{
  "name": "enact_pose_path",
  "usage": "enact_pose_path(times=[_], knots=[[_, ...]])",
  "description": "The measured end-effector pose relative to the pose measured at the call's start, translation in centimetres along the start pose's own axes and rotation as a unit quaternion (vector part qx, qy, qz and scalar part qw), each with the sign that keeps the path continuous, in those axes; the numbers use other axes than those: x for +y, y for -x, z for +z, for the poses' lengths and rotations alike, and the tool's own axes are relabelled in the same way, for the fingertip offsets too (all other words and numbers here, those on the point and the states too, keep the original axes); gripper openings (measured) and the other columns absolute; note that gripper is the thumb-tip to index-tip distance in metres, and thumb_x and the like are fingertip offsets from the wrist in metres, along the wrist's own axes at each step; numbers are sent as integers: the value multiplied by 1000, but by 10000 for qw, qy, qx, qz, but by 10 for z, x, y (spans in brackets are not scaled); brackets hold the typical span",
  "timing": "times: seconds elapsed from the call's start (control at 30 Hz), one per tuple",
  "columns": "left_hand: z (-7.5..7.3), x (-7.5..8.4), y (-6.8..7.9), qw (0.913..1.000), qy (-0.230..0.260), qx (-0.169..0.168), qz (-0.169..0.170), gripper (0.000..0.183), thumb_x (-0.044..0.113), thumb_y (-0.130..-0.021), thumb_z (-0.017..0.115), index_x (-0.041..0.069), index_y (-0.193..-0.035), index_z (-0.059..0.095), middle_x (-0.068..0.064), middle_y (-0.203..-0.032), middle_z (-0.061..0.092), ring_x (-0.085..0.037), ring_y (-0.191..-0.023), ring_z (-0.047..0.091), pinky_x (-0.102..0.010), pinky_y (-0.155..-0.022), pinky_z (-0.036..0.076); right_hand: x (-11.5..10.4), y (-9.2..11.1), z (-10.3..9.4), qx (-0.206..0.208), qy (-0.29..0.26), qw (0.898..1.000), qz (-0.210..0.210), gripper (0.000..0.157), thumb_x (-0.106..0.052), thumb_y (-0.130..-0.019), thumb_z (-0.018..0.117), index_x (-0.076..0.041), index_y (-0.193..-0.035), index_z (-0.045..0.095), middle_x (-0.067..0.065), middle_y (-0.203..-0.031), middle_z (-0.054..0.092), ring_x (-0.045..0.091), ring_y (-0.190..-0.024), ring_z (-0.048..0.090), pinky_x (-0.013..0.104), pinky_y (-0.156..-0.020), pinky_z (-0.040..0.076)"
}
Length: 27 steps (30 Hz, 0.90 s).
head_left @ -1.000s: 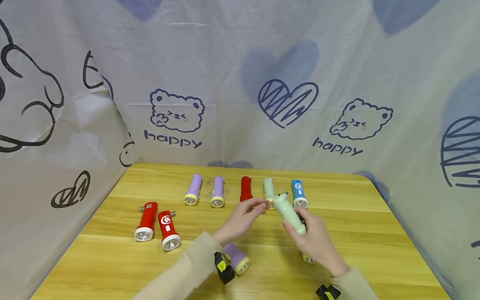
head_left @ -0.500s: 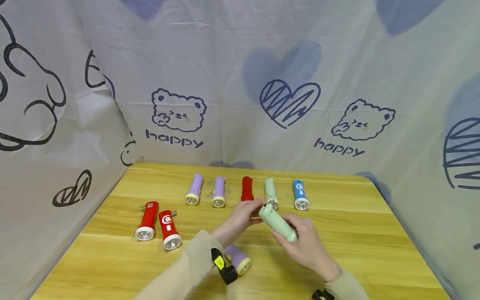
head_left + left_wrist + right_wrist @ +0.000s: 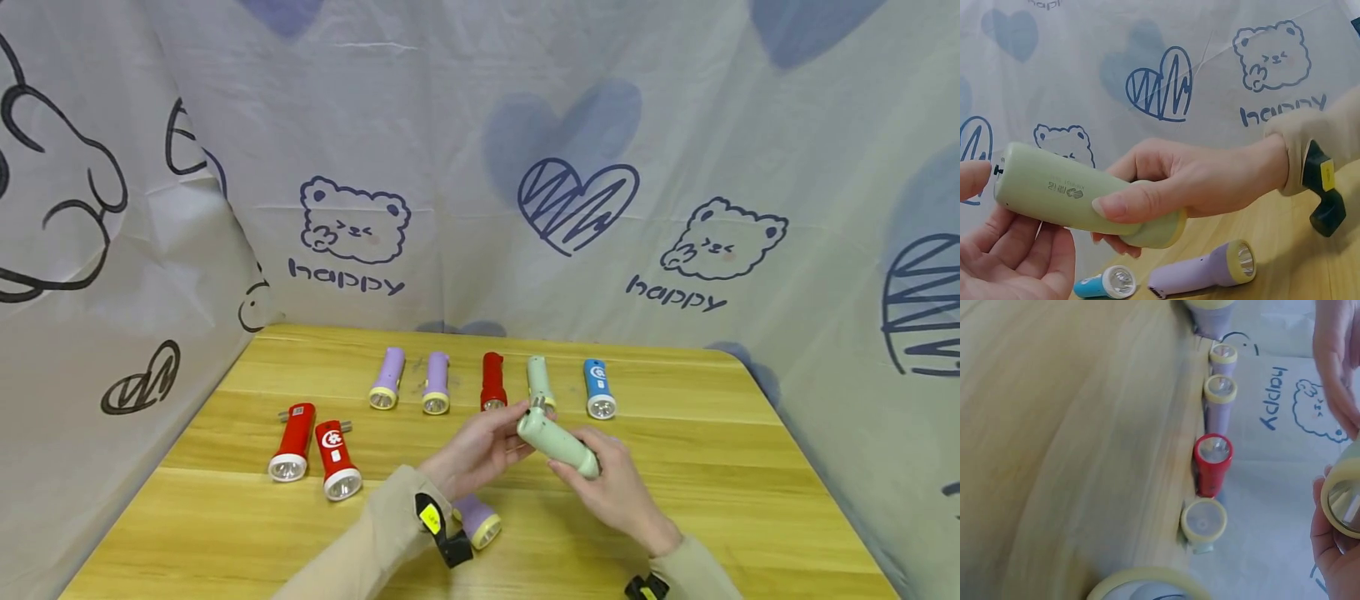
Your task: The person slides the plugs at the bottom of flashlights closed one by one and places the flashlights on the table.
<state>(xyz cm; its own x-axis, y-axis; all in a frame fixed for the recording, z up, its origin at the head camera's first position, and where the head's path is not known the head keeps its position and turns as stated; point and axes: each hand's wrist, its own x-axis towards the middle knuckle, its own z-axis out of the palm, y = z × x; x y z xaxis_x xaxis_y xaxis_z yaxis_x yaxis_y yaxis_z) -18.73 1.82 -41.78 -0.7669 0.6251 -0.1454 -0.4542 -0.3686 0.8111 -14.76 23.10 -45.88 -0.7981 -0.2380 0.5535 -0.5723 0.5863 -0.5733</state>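
My right hand [image 3: 611, 483] grips a pale green flashlight [image 3: 558, 442] by its head end, thumb along the body in the left wrist view. The flashlight is tilted above the table, its tail towards my left hand [image 3: 476, 454]. Plug prongs [image 3: 538, 403] stick out of that tail. Palm up, the left hand has its loosely bent fingers [image 3: 1054, 250] right under the tail. Its thumb or index tip [image 3: 972, 178] is close to the small dark part at the end. In the right wrist view the flashlight's cream-rimmed lens [image 3: 1342, 497] faces the camera.
Along the back lie two purple flashlights [image 3: 388, 379], a red one [image 3: 492, 379], a green one [image 3: 537, 375] and a blue one [image 3: 597, 387]. Two red flashlights [image 3: 294, 442] lie at left. One purple flashlight [image 3: 477, 521] is by the left wrist, another [image 3: 1194, 275] near the right hand.
My right hand has brought the green flashlight leftward and slightly down to the left hand. The left hand has turned palm up, its fingers now under the tail.
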Motion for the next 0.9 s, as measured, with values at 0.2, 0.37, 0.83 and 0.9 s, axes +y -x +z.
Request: enact_pose_path(times=[0.2, 0.37, 0.83, 0.9], knots=[[-1, -4, 0, 9994, 193, -270, -54, 55, 26, -108, 46, -2, -154, 34, 5, -124, 69, -9, -117, 61, -24, -105, 49, 7, 3, 4, 102, 256, 9996, -86, 29, -12, -80, 82, -10, -106, 69, -3, -91, 68, 1, -76, 53, 21, -66, 44], [-1, -5, 1, 9991, 197, -369, -6, 54, 26, -108, 47, 1, -154, 34, 4, -128, 68, -9, -120, 59, -24, -107, 48, 10, 3, 7, 195, 443, 9984, -292, 28, -14, -81, 81, -12, -106, 69, -4, -90, 69, 0, -76, 52, 23, -69, 43], [-1, -7, 1, 9990, 129, -435, -6, 52, 32, -108, 45, 8, -154, 36, 6, -135, 65, -11, -126, 57, -44, -122, 37, 10, -1, 12, 493, 721, 9917, -949, 27, -21, -84, 75, -11, -108, 67, -3, -90, 69, 2, -74, 52, 21, -66, 38], [-1, -8, 1, 9992, 164, -356, 33, 52, 31, -109, 44, 8, -154, 36, 2, -142, 61, -10, -126, 56, -40, -119, 42, 10, -2, 13, 490, 712, 9918, -939, 27, -19, -83, 76, -11, -108, 67, -4, -90, 69, 1, -74, 52, 21, -65, 38]])
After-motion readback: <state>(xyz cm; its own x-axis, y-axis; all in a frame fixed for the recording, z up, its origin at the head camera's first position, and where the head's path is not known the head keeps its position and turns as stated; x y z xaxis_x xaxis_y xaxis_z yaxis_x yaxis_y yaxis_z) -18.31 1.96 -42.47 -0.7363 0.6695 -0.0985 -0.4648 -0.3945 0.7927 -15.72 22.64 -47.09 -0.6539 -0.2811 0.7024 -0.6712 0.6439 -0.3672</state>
